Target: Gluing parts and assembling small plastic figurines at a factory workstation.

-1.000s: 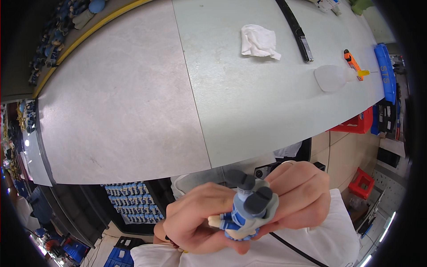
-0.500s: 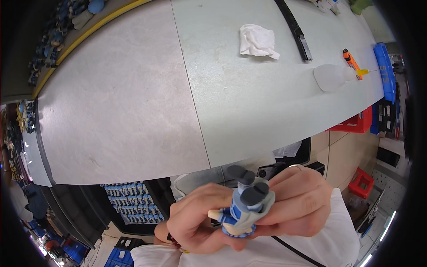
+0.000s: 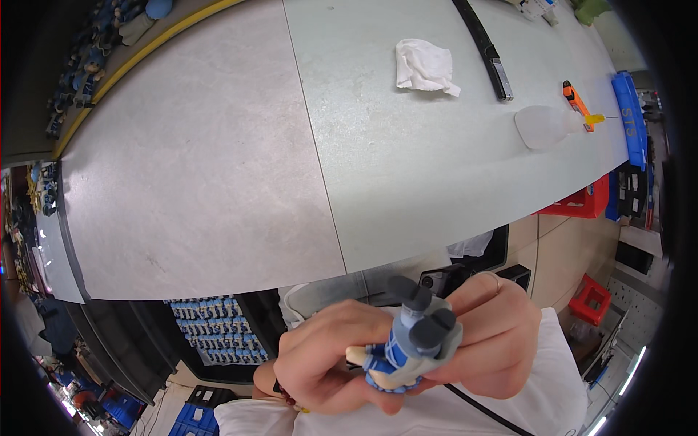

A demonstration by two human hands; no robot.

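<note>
Between my two hands, over my lap and just off the table's near edge, is a small blue and grey toy figurine (image 3: 399, 352). It is held upside down, with its dark grey feet pointing up and toward the table. My left hand (image 3: 331, 356) is closed on its left side, fingers curled under the lower end. On the other side my right hand (image 3: 494, 338), with a ring on one finger, pinches the grey part at the back. The figurine's head end is mostly hidden by my fingers.
On the table (image 3: 203, 167) lie a crumpled white tissue (image 3: 424, 67), a black strap (image 3: 481, 43), an orange cutter (image 3: 573, 94) and a clear needle-tipped bottle (image 3: 542, 127). Below the edge, a black crate (image 3: 273, 320) holds rows of blue figurines (image 3: 218, 330). A red crate (image 3: 590, 299) stands right.
The figurine has shifted slightly to the right and tilted a little, its feet now further right. My right hand's fingers have moved slightly; both hands keep their hold.
</note>
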